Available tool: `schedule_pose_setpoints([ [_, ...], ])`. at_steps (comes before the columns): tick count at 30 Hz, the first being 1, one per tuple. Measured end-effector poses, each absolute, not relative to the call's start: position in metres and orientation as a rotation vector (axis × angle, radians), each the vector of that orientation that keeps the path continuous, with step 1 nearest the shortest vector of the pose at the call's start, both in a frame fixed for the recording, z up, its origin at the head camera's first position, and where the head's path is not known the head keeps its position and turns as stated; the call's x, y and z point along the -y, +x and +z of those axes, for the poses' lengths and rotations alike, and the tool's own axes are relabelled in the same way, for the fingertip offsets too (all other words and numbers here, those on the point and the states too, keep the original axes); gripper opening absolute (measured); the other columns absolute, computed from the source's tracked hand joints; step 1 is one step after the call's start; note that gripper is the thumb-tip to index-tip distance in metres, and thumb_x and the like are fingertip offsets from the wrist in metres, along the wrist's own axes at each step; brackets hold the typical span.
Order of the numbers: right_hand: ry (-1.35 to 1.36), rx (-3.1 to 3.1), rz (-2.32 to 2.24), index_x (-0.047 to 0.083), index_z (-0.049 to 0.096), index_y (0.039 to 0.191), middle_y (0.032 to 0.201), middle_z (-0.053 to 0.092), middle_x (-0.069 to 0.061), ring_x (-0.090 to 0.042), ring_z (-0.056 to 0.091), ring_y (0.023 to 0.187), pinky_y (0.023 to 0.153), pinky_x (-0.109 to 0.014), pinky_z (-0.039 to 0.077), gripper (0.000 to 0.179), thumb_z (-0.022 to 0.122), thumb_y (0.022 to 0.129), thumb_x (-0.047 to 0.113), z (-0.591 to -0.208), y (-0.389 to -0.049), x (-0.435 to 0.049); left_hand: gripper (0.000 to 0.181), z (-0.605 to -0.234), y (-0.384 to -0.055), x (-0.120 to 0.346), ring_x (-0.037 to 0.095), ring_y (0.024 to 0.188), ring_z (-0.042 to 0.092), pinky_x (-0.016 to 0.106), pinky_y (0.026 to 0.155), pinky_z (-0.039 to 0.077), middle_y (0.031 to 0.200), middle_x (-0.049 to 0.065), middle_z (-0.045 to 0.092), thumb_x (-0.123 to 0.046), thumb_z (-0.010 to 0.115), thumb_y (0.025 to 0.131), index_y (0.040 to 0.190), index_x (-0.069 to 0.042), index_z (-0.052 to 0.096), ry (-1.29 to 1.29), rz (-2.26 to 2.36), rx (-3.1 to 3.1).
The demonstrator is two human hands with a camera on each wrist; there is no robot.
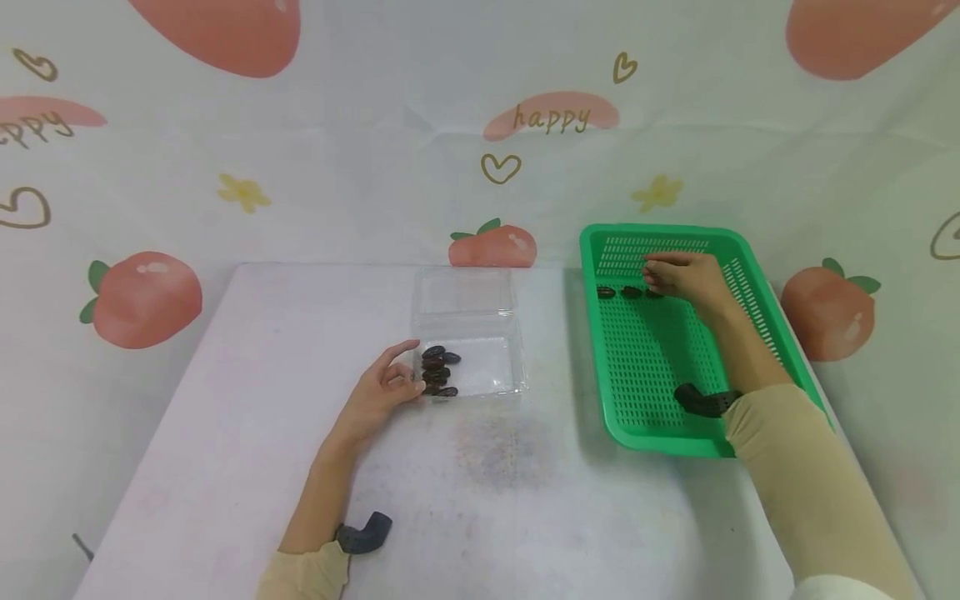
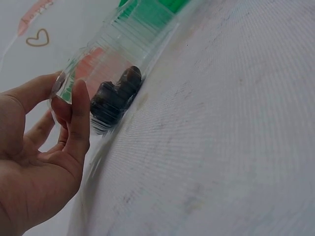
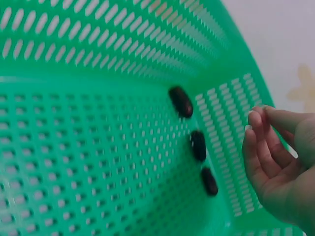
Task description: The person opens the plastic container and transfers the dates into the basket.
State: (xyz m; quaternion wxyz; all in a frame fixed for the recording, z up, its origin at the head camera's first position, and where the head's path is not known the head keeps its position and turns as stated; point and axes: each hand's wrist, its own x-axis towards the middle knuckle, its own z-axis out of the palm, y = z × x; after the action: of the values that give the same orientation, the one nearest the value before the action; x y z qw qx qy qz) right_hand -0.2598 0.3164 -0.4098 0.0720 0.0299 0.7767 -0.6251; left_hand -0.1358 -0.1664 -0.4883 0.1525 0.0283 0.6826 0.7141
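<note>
Dates (image 1: 433, 365), smudged white table (image 1: 247, 400), fruit-print backdrop (image 1: 390, 183)

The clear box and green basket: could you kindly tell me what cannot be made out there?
- Head view: exact count of dark pieces in the clear box, as they overlap.
- Head view: near right corner of the green basket, hidden by the right sleeve.
- Left wrist view: each piece's outline, blurred through the box's side.

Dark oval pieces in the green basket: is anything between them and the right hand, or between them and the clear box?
Nothing visible stands between the right hand and the dark oval pieces. Toward the clear box, the left wall of the green basket stands between; the box's lid is folded back.
</note>
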Motion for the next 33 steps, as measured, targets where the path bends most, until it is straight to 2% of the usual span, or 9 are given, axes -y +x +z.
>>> schedule_pose_setpoints([
  [5, 0.058, -2.298, -1.896, -0.012, 0.052, 0.134, 0.097, 0.072, 0.007, -0.005, 0.070, 0.088, 0.085, -0.028, 0.056, 0.049, 0.063, 0.099, 0.020, -0.402, -0.259, -0.301, 0.070, -0.489, -0.136, 0.168, 0.022, 0.082, 0.063, 0.037, 0.082, 0.058, 0.088, 0.004, 0.050, 0.000, 0.069, 0.091, 0.152, -0.010, 0.036, 0.094, 2.041, -1.965],
  [9, 0.031, -2.255, -1.939, -0.008, 0.056, 0.132, 0.102, 0.072, 0.001, -0.009, 0.070, 0.090, 0.084, -0.028, 0.057, 0.046, 0.065, 0.097, 0.020, -0.394, -0.255, -0.288, 0.070, -0.488, -0.136, 0.167, 0.024, 0.082, 0.064, 0.036, 0.082, 0.057, 0.088, 0.005, 0.050, -0.001, 0.070, 0.091, 0.151, -0.012, 0.037, 0.082, 2.029, -1.968],
  [18, -0.045, -2.202, -1.996, -0.009, 0.059, 0.130, 0.106, 0.071, -0.002, -0.015, 0.069, 0.096, 0.088, -0.030, 0.055, 0.044, 0.066, 0.096, 0.019, -0.377, -0.244, -0.266, 0.071, -0.486, -0.135, 0.167, 0.020, 0.083, 0.063, 0.036, 0.083, 0.057, 0.091, 0.007, 0.050, -0.006, 0.073, 0.089, 0.151, -0.015, 0.039, 0.051, 2.003, -1.987],
  [25, -0.122, -2.168, -2.010, -0.009, 0.059, 0.128, 0.106, 0.072, -0.004, -0.015, 0.069, 0.097, 0.089, -0.030, 0.055, 0.041, 0.066, 0.097, 0.016, -0.371, -0.234, -0.253, 0.071, -0.486, -0.135, 0.166, 0.017, 0.082, 0.062, 0.036, 0.082, 0.058, 0.091, 0.006, 0.050, -0.004, 0.072, 0.089, 0.151, -0.014, 0.038, 0.049, 2.015, -1.977],
  [33, -0.190, -2.192, -1.971, -0.002, 0.066, 0.121, 0.108, 0.071, -0.008, -0.024, 0.070, 0.098, 0.089, -0.035, 0.055, 0.031, 0.068, 0.095, 0.016, -0.367, -0.224, -0.236, 0.070, -0.485, -0.135, 0.165, 0.018, 0.083, 0.062, 0.037, 0.082, 0.058, 0.090, 0.005, 0.050, -0.004, 0.072, 0.090, 0.151, -0.017, 0.040, 0.047, 2.014, -1.977],
])
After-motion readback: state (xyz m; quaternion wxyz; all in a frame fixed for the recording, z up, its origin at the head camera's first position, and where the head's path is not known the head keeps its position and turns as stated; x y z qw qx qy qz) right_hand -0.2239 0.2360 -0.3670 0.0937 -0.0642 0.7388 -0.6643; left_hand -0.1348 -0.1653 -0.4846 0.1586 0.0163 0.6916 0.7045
